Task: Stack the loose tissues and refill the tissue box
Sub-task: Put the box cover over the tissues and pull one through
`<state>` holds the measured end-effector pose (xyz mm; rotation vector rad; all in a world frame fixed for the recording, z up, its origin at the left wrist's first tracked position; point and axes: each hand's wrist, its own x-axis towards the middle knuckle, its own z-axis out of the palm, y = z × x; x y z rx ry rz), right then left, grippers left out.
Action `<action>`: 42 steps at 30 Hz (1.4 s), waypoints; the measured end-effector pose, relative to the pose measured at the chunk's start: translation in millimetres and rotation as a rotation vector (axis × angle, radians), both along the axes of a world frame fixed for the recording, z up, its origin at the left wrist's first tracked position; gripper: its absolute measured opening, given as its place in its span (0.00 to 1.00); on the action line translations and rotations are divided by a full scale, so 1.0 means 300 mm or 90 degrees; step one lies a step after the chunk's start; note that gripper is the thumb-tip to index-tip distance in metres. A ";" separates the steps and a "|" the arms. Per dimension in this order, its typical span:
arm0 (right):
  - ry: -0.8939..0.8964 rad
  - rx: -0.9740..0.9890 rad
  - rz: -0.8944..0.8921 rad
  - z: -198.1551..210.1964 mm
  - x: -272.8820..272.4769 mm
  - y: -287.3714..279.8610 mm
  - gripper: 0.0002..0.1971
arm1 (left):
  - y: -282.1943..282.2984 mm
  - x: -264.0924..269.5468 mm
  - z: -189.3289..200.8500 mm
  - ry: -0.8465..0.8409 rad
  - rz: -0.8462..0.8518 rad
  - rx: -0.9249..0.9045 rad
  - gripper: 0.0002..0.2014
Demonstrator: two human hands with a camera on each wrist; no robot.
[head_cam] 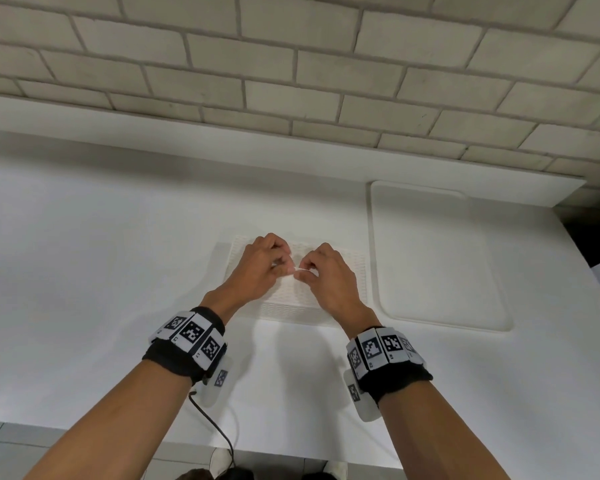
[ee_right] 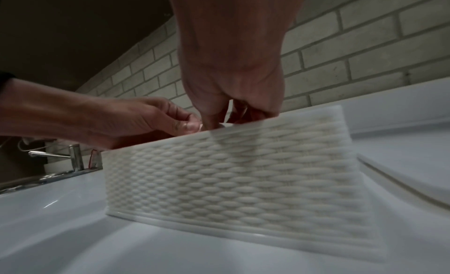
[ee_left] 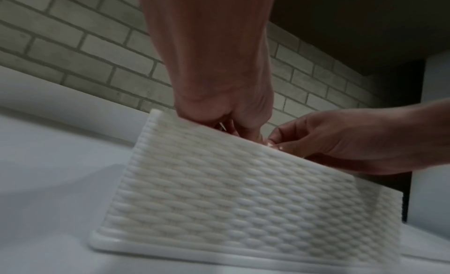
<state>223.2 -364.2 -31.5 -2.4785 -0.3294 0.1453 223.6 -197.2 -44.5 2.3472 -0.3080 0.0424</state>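
A white tissue box [head_cam: 293, 306] with a woven relief pattern stands on the white counter [head_cam: 101, 271]. Both hands hover over the middle of its top, fingers curled and nearly touching. My left hand [head_cam: 284, 266] and right hand [head_cam: 305, 273] pinch a small white bit of tissue [head_cam: 300, 269] at the box's top opening. In the left wrist view the left hand [ee_left: 233, 128] dips behind the box wall [ee_left: 231, 191], with the right hand [ee_left: 275, 141] beside it. The right wrist view shows the right hand [ee_right: 219, 122] reaching into the box [ee_right: 243, 172] and the left hand [ee_right: 192, 127] meeting it. The opening itself is hidden.
A flat white tray [head_cam: 437, 258] with a raised rim lies just right of the box. A brick wall [head_cam: 291, 64] and a ledge run along the back. A chrome faucet [ee_right: 73, 157] stands further left. The counter's front edge is close to my body.
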 end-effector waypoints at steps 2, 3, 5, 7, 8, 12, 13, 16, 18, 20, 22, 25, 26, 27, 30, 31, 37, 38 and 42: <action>-0.025 -0.019 -0.003 -0.007 0.003 0.004 0.08 | 0.009 0.000 -0.002 -0.001 -0.002 -0.045 0.04; -0.030 -0.011 -0.009 -0.008 0.003 0.005 0.09 | 0.012 -0.002 0.003 0.006 -0.003 -0.075 0.04; -0.034 0.020 -0.028 -0.011 0.004 0.002 0.12 | 0.011 -0.006 0.007 0.015 -0.001 -0.087 0.07; -0.040 0.041 -0.036 -0.015 -0.003 -0.001 0.12 | 0.003 -0.003 0.003 0.016 0.010 -0.077 0.08; -0.038 0.066 -0.036 -0.017 -0.006 -0.005 0.11 | -0.001 -0.002 0.002 0.013 0.016 -0.093 0.06; -0.006 0.181 -0.014 -0.018 -0.004 -0.024 0.04 | -0.011 0.002 -0.007 0.007 0.041 -0.184 0.02; -0.011 0.187 -0.015 -0.019 -0.002 -0.024 0.04 | -0.015 0.003 -0.009 0.010 0.046 -0.201 0.03; -0.041 0.216 -0.037 -0.026 0.001 -0.015 0.04 | -0.023 0.010 -0.012 0.004 0.050 -0.217 0.03; -0.044 0.213 -0.043 -0.028 0.003 -0.011 0.05 | -0.024 0.014 -0.013 0.004 0.041 -0.205 0.03; -0.033 0.215 -0.048 -0.029 0.005 -0.012 0.05 | -0.021 0.015 -0.013 0.013 0.037 -0.180 0.04; -0.028 0.218 -0.060 -0.028 0.003 -0.010 0.06 | -0.019 0.017 -0.018 0.014 0.038 -0.144 0.05; -0.018 0.223 -0.064 -0.014 0.000 -0.009 0.05 | -0.016 0.014 -0.005 0.035 0.030 -0.131 0.03; -0.007 0.241 -0.063 -0.004 -0.002 -0.014 0.04 | -0.013 0.008 0.006 0.050 0.026 -0.147 0.03; 0.000 0.267 -0.068 0.006 -0.003 -0.026 0.04 | -0.005 0.001 0.018 0.062 0.027 -0.170 0.03; -0.073 0.273 -0.187 0.036 -0.011 -0.091 0.09 | 0.046 -0.024 0.059 -0.014 0.103 -0.184 0.08; -0.091 0.265 -0.243 0.040 -0.016 -0.117 0.13 | 0.067 -0.034 0.071 -0.044 0.162 -0.183 0.10; 0.253 0.470 -0.456 -0.002 -0.020 -0.183 0.32 | 0.137 -0.087 0.045 0.315 0.400 -0.481 0.28; 0.288 0.501 -0.462 0.004 -0.023 -0.178 0.31 | 0.134 -0.094 0.038 0.343 0.386 -0.525 0.27; 0.316 0.560 -0.479 0.016 -0.033 -0.165 0.31 | 0.116 -0.077 0.052 0.349 0.386 -0.555 0.27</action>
